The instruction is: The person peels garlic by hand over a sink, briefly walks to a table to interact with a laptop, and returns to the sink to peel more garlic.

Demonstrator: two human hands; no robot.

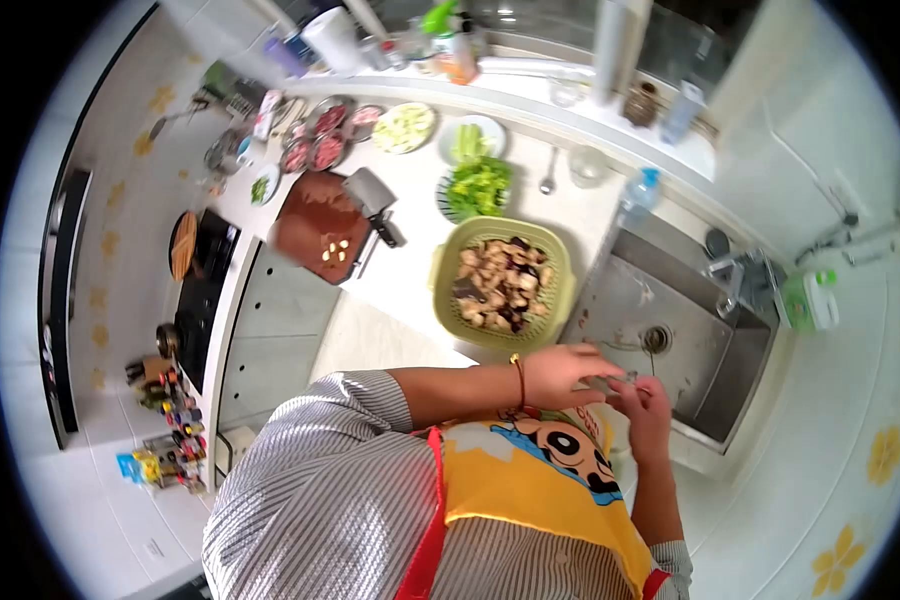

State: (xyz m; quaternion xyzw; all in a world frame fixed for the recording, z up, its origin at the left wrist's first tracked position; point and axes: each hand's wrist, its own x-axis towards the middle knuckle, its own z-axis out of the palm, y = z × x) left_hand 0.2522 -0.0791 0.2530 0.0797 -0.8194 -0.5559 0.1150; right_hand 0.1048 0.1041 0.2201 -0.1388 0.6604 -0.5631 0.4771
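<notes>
Near the front edge of the sink (735, 385), both hands meet over the counter side. My left hand (565, 375), with a bracelet at the wrist, has its fingers bent toward the right one. Pinched together, the fingers of my right hand (645, 405) nearly touch it. Something small and greyish shows between them, too small to name. Just beyond my left hand stands a green basket (560, 240) of cut, dark-skinned pieces (505, 280). Garlic cloves (336, 250) lie on a brown cutting board (295, 225) with a cleaver (368, 192) at its right edge.
Behind the basket are leafy greens (478, 187), a plate of pale green slices (403, 128) and bowls of meat (327, 152). A spoon (548, 172), a glass bowl (588, 165) and a blue-capped bottle (640, 198) stand left of the faucet (730, 275). A stove (215, 250) is at left.
</notes>
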